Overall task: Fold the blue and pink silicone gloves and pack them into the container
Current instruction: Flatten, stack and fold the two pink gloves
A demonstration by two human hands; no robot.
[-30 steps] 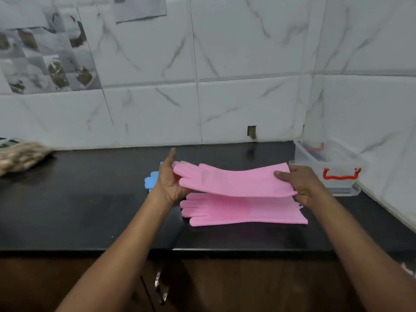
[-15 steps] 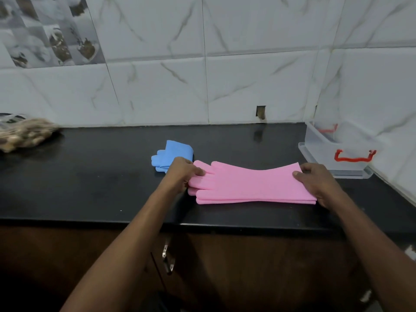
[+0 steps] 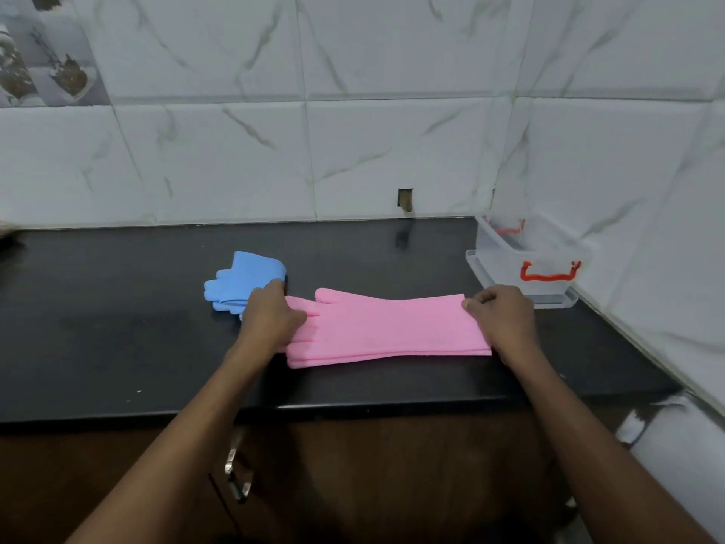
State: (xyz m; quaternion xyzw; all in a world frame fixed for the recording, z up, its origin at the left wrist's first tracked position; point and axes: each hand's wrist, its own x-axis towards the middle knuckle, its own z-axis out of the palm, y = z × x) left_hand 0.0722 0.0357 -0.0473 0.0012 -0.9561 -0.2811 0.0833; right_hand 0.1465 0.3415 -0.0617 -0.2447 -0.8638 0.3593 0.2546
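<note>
Two pink silicone gloves (image 3: 386,327) lie stacked flat on the black counter (image 3: 117,339), fingers pointing left. My left hand (image 3: 270,314) presses on the finger end, its fingers curled over the glove tips. My right hand (image 3: 504,316) grips the cuff end at the right. The blue gloves (image 3: 245,278) sit folded in a small pile just behind my left hand. A clear plastic container (image 3: 527,255) with red handles stands at the back right corner; nothing shows through its walls.
White marble-look tiles form the back wall and the right side wall (image 3: 647,190). The counter's front edge (image 3: 353,406) runs below the gloves, with brown cabinet doors and a metal handle (image 3: 235,471) underneath.
The upper pink glove was lowered onto the lower one and the two now lie aligned. Both hands came down with it to the counter.
</note>
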